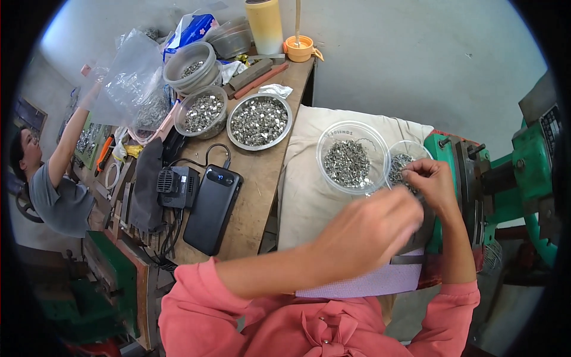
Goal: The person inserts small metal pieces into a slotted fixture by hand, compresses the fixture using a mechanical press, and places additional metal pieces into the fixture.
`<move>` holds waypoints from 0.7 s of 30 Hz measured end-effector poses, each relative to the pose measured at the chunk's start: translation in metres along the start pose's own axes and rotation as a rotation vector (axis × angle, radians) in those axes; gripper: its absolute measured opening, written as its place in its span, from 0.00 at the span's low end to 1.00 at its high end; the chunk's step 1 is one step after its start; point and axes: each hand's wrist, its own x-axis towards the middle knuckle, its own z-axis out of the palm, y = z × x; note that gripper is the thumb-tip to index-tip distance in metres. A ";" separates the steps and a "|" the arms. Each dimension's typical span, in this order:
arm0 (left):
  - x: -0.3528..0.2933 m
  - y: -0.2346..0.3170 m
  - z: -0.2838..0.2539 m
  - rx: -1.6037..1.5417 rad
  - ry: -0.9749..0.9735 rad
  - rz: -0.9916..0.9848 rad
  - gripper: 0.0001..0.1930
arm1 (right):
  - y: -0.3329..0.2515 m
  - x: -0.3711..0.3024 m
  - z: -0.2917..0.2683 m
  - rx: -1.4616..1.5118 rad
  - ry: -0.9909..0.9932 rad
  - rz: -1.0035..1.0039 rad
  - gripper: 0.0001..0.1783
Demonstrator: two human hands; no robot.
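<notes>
My left hand (377,226) reaches across in front of me, blurred by motion, its fingers curled toward the right hand; whether it holds anything is not visible. My right hand (431,183) is at the right edge of a small clear tub (410,146), thumb and forefinger pinched together. Anything in that pinch is too small to make out. The tub contains small grey metal parts (399,166). Beside it, to the left, a larger clear round tub (326,134) holds many short shiny metal pieces (347,163). Both tubs rest on a beige cloth (297,178).
Close on the right stands a green machine (443,196). A wooden table (250,205) at left carries a metal bowl (238,141) of metal bits, plastic tubs (205,132), a black power bank (211,211) and a yellow tumbler (264,30). Another person (56,184) sits far left, one arm raised.
</notes>
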 end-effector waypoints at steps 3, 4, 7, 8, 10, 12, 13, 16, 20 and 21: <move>0.024 -0.038 0.031 0.125 0.073 -0.131 0.07 | -0.015 -0.006 -0.004 0.170 0.051 0.088 0.07; 0.029 -0.048 0.040 0.126 0.074 -0.127 0.07 | -0.015 -0.008 -0.007 0.210 0.049 0.121 0.05; 0.039 -0.072 0.062 0.168 0.117 -0.267 0.10 | -0.019 -0.015 -0.005 0.353 0.115 0.148 0.04; 0.042 -0.076 0.069 0.103 0.114 -0.283 0.11 | -0.016 -0.016 -0.008 0.389 0.105 0.154 0.06; 0.047 -0.075 0.078 0.018 0.110 -0.324 0.13 | -0.014 -0.018 -0.009 0.444 0.114 0.160 0.06; 0.050 -0.076 0.084 -0.033 0.128 -0.348 0.12 | -0.007 -0.019 -0.013 0.517 0.100 0.159 0.08; 0.053 -0.077 0.088 -0.082 0.150 -0.366 0.12 | -0.006 -0.020 -0.015 0.515 0.111 0.172 0.08; 0.054 -0.080 0.090 -0.086 0.190 -0.358 0.12 | -0.006 -0.018 -0.013 0.528 0.155 0.188 0.10; 0.058 -0.085 0.087 -0.068 0.228 -0.302 0.09 | -0.008 -0.018 -0.010 0.549 0.174 0.165 0.15; 0.058 -0.085 0.086 -0.091 0.206 -0.294 0.09 | -0.009 -0.017 -0.007 0.549 0.180 0.166 0.16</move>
